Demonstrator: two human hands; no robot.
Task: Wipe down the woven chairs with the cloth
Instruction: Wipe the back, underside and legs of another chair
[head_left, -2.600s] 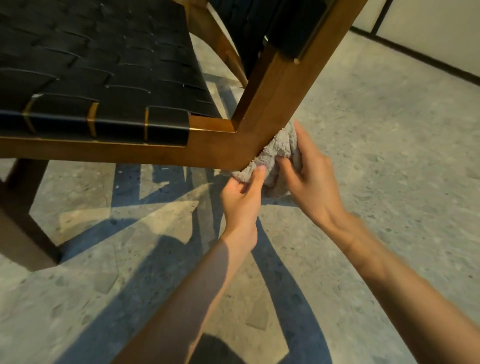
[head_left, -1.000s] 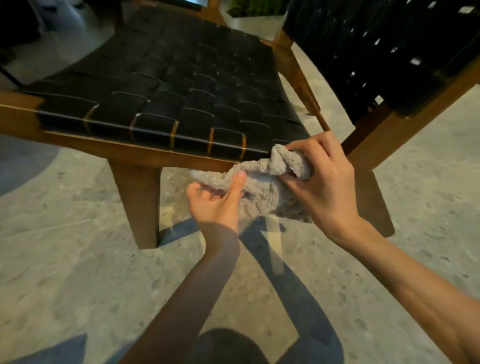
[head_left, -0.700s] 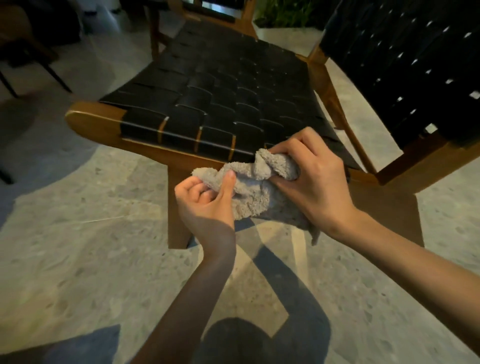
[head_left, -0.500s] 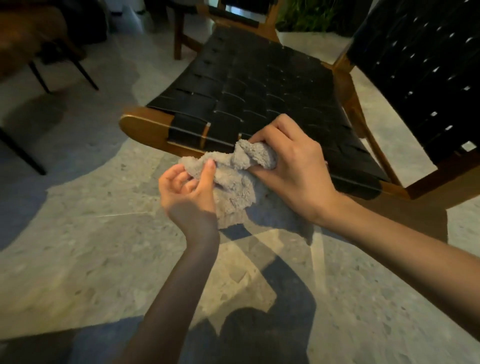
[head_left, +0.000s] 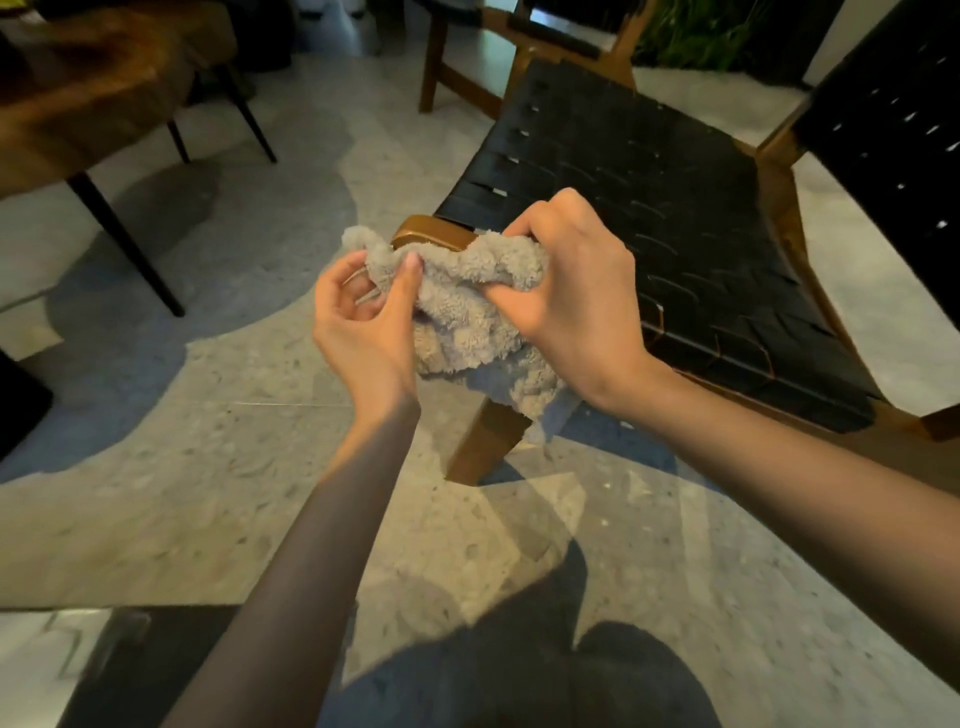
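Hands: left hand and right hand are both gripping the cloth.
Chair: sitting at 1 o'clock.
Progress: seat wiping is seemingly pending.

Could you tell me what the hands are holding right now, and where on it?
The cloth: left hand pinches its left edge, right hand grips its bunched right end.

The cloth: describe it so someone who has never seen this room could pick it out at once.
Find the low chair with the black woven seat and wooden frame. In front of its near corner, the left hand pinches and the right hand grips a bunched cloth. It is pale grey and fluffy, the only soft thing beside hard wood and flat black straps.
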